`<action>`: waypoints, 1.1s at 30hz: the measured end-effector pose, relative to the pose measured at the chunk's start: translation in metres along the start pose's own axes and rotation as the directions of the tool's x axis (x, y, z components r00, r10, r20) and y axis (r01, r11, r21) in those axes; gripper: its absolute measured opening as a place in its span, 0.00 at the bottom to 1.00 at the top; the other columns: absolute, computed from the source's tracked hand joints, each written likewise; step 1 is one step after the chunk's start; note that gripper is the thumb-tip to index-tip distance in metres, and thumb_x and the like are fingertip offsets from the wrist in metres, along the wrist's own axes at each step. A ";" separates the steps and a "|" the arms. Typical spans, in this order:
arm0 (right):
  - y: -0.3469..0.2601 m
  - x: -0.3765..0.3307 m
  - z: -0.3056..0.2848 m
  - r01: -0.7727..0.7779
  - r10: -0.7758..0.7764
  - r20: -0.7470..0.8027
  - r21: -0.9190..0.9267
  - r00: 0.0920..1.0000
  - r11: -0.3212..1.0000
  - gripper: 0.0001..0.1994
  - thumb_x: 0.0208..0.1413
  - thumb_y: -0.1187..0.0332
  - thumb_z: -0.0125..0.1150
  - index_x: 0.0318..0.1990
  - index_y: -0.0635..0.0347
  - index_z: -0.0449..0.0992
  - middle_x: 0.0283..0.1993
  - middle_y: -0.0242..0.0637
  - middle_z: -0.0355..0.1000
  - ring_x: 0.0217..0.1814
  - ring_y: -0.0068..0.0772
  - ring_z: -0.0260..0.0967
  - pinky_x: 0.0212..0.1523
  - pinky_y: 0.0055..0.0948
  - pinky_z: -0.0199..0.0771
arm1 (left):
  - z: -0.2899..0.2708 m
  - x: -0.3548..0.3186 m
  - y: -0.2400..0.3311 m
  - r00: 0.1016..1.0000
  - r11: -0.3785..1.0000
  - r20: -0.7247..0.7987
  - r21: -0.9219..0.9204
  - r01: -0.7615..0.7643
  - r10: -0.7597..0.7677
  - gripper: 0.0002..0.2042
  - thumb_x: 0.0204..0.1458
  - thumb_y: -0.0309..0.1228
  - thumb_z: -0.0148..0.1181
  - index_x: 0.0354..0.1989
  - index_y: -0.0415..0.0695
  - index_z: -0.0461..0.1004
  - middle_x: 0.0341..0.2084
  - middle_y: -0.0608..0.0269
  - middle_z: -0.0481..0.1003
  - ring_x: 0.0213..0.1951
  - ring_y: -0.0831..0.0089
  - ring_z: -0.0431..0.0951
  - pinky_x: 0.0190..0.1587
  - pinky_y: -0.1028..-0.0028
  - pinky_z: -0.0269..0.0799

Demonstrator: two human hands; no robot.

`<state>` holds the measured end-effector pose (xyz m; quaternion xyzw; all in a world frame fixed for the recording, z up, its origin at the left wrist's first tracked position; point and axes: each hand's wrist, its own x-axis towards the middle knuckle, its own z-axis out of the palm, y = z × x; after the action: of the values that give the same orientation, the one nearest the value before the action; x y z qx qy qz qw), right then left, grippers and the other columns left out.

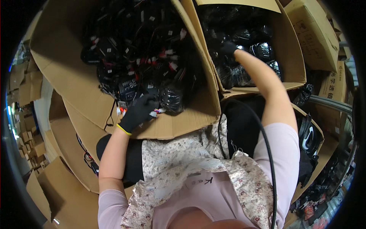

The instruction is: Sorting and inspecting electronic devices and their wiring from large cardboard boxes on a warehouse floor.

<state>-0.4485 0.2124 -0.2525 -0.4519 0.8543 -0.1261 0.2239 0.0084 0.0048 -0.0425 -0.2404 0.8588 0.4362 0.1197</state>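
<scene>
My left hand (138, 111), in a black glove with a yellow cuff, is closed on a black electrical part with red and white connectors (156, 112) at the near edge of a large open cardboard box (68, 57). That box is full of black wired parts (141, 49). My right hand (228, 48), also in a black glove, reaches into a second open cardboard box (293, 57) on the right and rests among black parts wrapped in clear plastic (244, 72). Whether it grips one is hidden.
Closed cardboard cartons (316, 34) stand at the far right. Flattened cardboard (57, 191) lies at lower left. A black cable (267, 152) runs down my front over a floral apron. More black items fill a box (310, 141) by my right side.
</scene>
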 end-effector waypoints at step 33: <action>-0.381 -0.168 -0.128 0.235 -0.299 -0.211 0.971 0.931 0.047 0.56 0.32 0.64 0.74 0.72 0.57 0.45 0.71 0.43 0.51 0.72 0.39 0.52 0.70 0.39 0.54 | -0.143 0.126 -0.021 0.973 0.758 -0.059 0.639 -0.135 0.223 0.19 0.57 0.39 0.57 0.55 0.47 0.73 0.54 0.47 0.72 0.53 0.55 0.74 0.55 0.61 0.70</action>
<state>-0.1567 0.1402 0.0625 -0.3384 0.4453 -0.6898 0.4597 -0.0880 -0.1605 -0.0247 -0.1313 0.9800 0.1162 0.0945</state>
